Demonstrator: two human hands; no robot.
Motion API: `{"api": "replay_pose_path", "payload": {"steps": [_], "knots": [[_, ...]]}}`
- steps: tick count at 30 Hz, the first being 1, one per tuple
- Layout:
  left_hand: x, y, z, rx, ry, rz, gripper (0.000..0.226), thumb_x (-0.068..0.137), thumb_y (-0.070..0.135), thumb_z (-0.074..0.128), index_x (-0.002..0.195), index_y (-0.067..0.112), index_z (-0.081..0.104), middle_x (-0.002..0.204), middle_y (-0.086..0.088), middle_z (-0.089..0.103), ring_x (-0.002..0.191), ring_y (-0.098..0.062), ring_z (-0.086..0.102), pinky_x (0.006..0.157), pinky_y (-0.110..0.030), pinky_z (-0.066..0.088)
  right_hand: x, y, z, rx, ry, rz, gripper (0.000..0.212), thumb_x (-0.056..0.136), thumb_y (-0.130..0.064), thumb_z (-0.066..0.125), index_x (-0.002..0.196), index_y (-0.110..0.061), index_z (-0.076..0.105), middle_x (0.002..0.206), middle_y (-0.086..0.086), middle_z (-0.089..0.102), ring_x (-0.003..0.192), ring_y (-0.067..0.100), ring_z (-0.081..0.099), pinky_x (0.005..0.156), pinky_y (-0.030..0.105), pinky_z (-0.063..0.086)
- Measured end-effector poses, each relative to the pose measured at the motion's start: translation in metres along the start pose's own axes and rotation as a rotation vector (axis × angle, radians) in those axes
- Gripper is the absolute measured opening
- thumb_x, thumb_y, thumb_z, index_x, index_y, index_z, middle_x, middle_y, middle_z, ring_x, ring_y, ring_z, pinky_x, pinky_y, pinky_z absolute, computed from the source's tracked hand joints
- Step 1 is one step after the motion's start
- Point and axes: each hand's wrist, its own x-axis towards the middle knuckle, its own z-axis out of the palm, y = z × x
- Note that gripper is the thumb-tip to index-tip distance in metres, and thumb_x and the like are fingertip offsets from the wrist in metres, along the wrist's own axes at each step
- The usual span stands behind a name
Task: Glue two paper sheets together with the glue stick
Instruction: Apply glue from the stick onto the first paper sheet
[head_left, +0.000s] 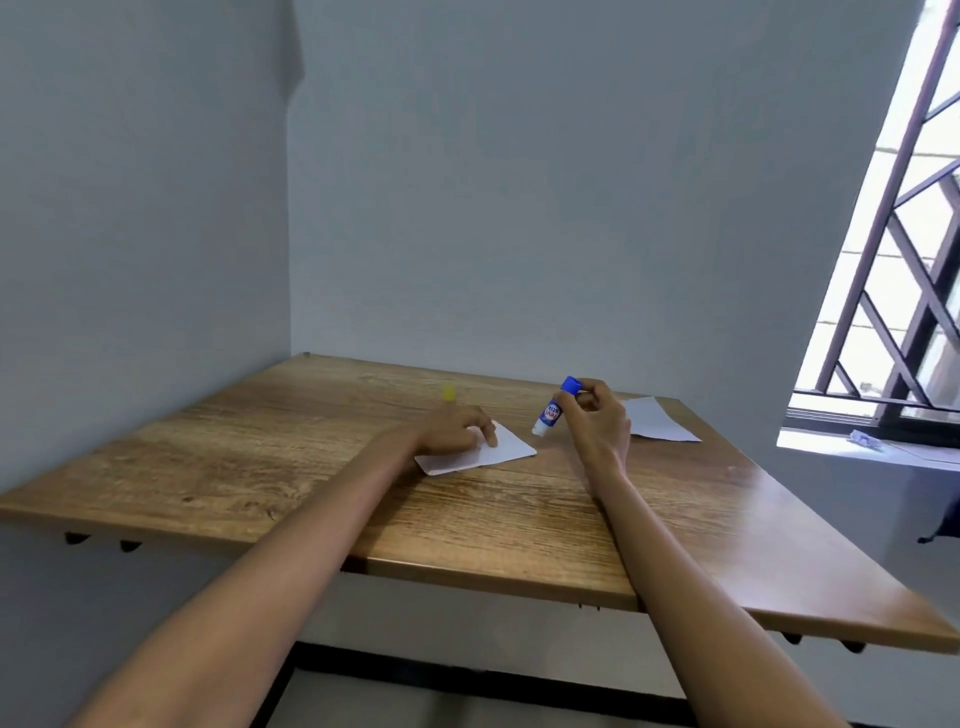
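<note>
A small white paper sheet (501, 451) lies near the middle of the wooden table (291, 457). My left hand (457, 428) rests flat on its left part, fingers spread, pressing it down. My right hand (597, 421) holds a glue stick (555, 408) with a white body and a blue end. The stick is tilted, blue end up, white tip pointing down just past the sheet's right corner. A second white paper sheet (657, 421) lies farther right, behind my right hand. A small yellow cap (449, 392) stands beyond my left hand.
The table fits into a corner of grey walls at the back and left. A barred window (898, 260) is on the right, with a sill below it. The table's front edge runs under my forearms.
</note>
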Motion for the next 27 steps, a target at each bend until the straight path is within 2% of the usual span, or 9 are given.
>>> {"api": "replay_pose_path", "payload": {"steps": [2, 4, 7, 9, 11, 13, 18, 21, 27], "knots": [[0.0, -0.001, -0.003, 0.038, -0.126, -0.041, 0.041, 0.091, 0.003, 0.039, 0.125, 0.017, 0.055, 0.142, -0.006, 0.044, 0.131, -0.023, 0.038, 0.11, -0.036, 0.028, 0.002, 0.001, 0.001, 0.005, 0.005, 0.008, 0.026, 0.079, -0.031, 0.069, 0.102, -0.019, 0.065, 0.092, 0.0, 0.069, 0.097, 0.02, 0.061, 0.089, 0.04, 0.049], [0.003, 0.001, -0.004, 0.139, -0.184, -0.025, 0.04, 0.095, 0.015, 0.041, 0.133, 0.024, 0.048, 0.148, -0.004, 0.037, 0.135, -0.023, 0.033, 0.111, -0.037, 0.025, 0.005, 0.001, 0.003, 0.013, 0.022, 0.013, 0.025, 0.079, -0.029, 0.069, 0.102, -0.018, 0.065, 0.09, -0.002, 0.068, 0.097, 0.021, 0.061, 0.089, 0.04, 0.049], [0.016, 0.006, 0.001, 0.456, -0.156, 0.02, 0.043, 0.096, 0.046, 0.035, 0.137, 0.037, 0.041, 0.147, -0.001, 0.037, 0.135, -0.022, 0.03, 0.11, -0.045, 0.025, 0.013, 0.001, 0.005, -0.019, 0.06, -0.018, 0.026, 0.08, -0.03, 0.069, 0.102, -0.018, 0.065, 0.087, -0.005, 0.065, 0.095, 0.02, 0.061, 0.088, 0.042, 0.049], [0.028, 0.01, 0.007, 0.552, -0.123, 0.011, 0.047, 0.094, 0.055, 0.03, 0.137, 0.04, 0.039, 0.141, -0.002, 0.04, 0.129, -0.021, 0.035, 0.098, -0.04, 0.031, 0.019, 0.004, 0.008, -0.065, 0.079, -0.052, 0.027, 0.08, -0.033, 0.069, 0.103, -0.019, 0.064, 0.087, -0.007, 0.066, 0.096, 0.019, 0.059, 0.087, 0.039, 0.047], [0.038, 0.012, 0.012, 0.529, -0.086, 0.013, 0.05, 0.093, 0.058, 0.029, 0.137, 0.038, 0.041, 0.134, -0.005, 0.043, 0.122, -0.021, 0.04, 0.086, -0.037, 0.033, 0.024, 0.008, 0.012, -0.116, 0.077, -0.079, 0.029, 0.079, -0.035, 0.07, 0.103, -0.019, 0.064, 0.089, -0.005, 0.069, 0.096, 0.018, 0.058, 0.088, 0.04, 0.046], [0.045, 0.01, 0.016, 0.519, -0.037, 0.046, 0.049, 0.093, 0.056, 0.031, 0.135, 0.036, 0.045, 0.129, -0.006, 0.046, 0.118, -0.02, 0.042, 0.084, -0.035, 0.033, 0.029, 0.014, 0.016, -0.153, 0.062, -0.105, 0.029, 0.079, -0.036, 0.07, 0.102, -0.019, 0.064, 0.091, -0.003, 0.071, 0.095, 0.019, 0.059, 0.088, 0.041, 0.046], [0.048, -0.004, 0.02, 0.573, 0.024, 0.11, 0.047, 0.093, 0.055, 0.032, 0.135, 0.036, 0.045, 0.138, 0.0, 0.043, 0.124, -0.02, 0.036, 0.104, -0.043, 0.023, 0.041, 0.024, 0.025, -0.214, -0.026, -0.114, 0.029, 0.079, -0.04, 0.07, 0.101, -0.022, 0.065, 0.092, -0.005, 0.071, 0.096, 0.016, 0.058, 0.083, 0.032, 0.044], [0.05, -0.005, 0.02, 0.586, 0.02, 0.119, 0.048, 0.093, 0.055, 0.031, 0.136, 0.037, 0.043, 0.143, 0.002, 0.042, 0.126, -0.02, 0.036, 0.104, -0.043, 0.02, 0.046, 0.027, 0.029, -0.248, -0.062, -0.14, 0.031, 0.079, -0.04, 0.07, 0.104, -0.021, 0.066, 0.093, -0.005, 0.072, 0.095, 0.014, 0.058, 0.084, 0.034, 0.045], [0.053, -0.009, 0.023, 0.55, 0.041, 0.108, 0.047, 0.092, 0.056, 0.033, 0.134, 0.039, 0.045, 0.141, 0.002, 0.044, 0.126, -0.021, 0.036, 0.105, -0.044, 0.018, 0.048, 0.027, 0.034, -0.248, -0.138, -0.154, 0.031, 0.08, -0.041, 0.069, 0.104, -0.022, 0.066, 0.087, -0.013, 0.068, 0.083, 0.002, 0.053, 0.066, 0.022, 0.034]]}}
